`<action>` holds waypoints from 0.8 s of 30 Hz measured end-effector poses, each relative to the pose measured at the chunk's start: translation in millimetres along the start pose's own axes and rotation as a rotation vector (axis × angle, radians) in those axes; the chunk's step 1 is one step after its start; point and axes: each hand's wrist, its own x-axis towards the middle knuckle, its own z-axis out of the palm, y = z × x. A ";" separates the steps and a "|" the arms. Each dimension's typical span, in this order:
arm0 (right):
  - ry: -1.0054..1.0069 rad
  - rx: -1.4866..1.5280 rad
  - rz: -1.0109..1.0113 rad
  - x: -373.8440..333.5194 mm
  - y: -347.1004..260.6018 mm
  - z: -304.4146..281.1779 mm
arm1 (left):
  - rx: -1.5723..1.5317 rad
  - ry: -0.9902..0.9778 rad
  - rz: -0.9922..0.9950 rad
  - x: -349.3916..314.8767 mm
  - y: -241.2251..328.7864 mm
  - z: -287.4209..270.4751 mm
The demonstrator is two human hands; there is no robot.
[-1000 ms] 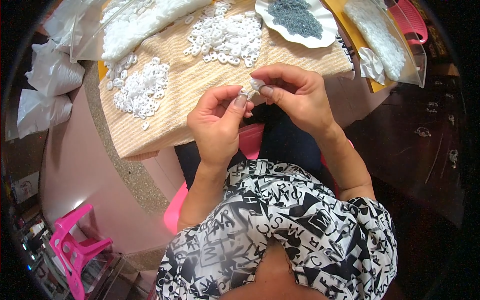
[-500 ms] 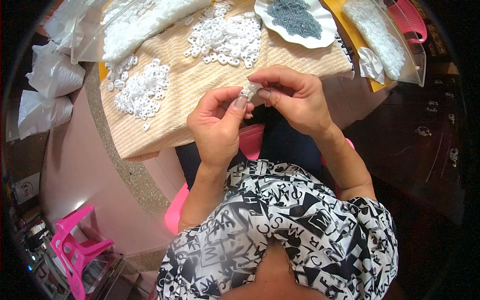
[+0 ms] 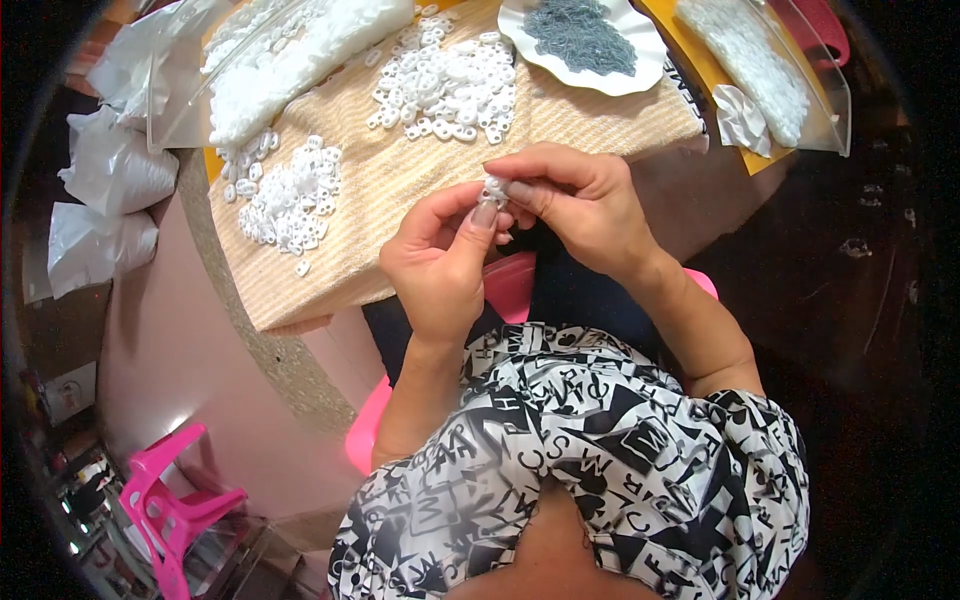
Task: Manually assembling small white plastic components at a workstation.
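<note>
Above the near edge of the towel-covered table, my left hand and my right hand meet fingertip to fingertip. Between them is a small white plastic piece, pinched by thumb and fingers from both sides. My fingers partly cover it, so I cannot tell whether it is one part or two pressed together. Similar white pieces with holes lie in a large pile beyond my hands and a smaller pile to the left. A scalloped white plate holds thin grey pieces at the back.
A clear tray of white parts stands at the back left, another at the back right beside crumpled white paper. A striped beige towel covers the table. White bags and a pink stool are on the left.
My fingertips have drawn closer together around the white piece, the right hand moving slightly left and down. The view has shifted a little.
</note>
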 end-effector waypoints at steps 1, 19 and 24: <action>0.005 0.003 -0.003 0.5 -2.8 -0.8 | 0.004 -0.016 0.010 -0.4 0.4 0.7; -0.082 0.261 0.212 -6.6 -10.6 -3.9 | -0.052 -0.316 0.283 6.2 -17.9 -13.3; -0.030 0.257 0.187 -11.9 -14.0 2.9 | -0.021 -0.298 0.366 4.4 -17.3 -10.3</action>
